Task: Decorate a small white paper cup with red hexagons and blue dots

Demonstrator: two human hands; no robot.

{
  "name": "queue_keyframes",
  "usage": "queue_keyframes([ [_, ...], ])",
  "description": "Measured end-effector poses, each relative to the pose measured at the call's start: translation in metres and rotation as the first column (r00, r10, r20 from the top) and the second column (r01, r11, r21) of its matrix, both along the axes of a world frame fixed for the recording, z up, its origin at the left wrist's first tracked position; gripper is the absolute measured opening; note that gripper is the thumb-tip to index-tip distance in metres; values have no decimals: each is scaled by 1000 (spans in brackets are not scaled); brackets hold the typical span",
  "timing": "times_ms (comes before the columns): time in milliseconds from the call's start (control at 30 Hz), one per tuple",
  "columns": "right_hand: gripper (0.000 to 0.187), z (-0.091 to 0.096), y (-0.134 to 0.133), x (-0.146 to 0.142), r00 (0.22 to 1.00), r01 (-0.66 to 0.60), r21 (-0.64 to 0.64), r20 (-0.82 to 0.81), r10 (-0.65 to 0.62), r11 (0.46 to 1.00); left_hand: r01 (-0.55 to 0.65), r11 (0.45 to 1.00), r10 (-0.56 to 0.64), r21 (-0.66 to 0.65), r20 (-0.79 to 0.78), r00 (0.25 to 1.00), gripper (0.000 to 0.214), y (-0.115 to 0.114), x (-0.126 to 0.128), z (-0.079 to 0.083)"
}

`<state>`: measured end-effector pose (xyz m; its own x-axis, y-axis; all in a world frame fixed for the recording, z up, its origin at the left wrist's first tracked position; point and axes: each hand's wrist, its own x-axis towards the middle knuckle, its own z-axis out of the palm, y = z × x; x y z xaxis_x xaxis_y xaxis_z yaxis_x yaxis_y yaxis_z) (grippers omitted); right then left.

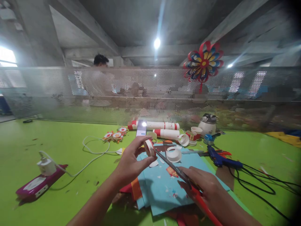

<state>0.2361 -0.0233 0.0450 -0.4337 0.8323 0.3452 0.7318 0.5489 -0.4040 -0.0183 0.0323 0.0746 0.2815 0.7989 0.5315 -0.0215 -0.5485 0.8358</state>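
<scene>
My left hand is closed around a short paper cup ring, white with a red edge, holding it up over the blue paper sheets. In my right hand is a pair of scissors with red handles and grey blades. The blade tips reach the ring's lower right edge; whether they are cutting into it I cannot tell. On the blue paper below lie another white cup ring, a small red and orange printed piece and several tiny paper scraps.
Stacked paper cups lie behind the paper, near a phone and a kettle-like white jug. A blue glue gun with black cable sits right. Left are a purple power strip and white cable. A perforated screen stands behind.
</scene>
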Motion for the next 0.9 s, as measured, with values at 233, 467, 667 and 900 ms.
queue_keyframes([
  [233,34,-9,-2,3,999,50,26,-1,-50,998,-16,1000,16,-27,24,1000,51,-1,6,-2],
  [467,36,-9,-3,6,999,44,43,0,-44,998,-17,1000,17,-24,2,1000,52,-1,7,-3],
  [667,38,-13,-2,7,997,58,79,-50,-54,995,-21,1000,21,-8,5,1000,50,2,7,-8],
  [900,36,-12,-1,3,998,45,118,-50,-39,992,-49,999,49,22,8,999,48,4,7,-11],
])
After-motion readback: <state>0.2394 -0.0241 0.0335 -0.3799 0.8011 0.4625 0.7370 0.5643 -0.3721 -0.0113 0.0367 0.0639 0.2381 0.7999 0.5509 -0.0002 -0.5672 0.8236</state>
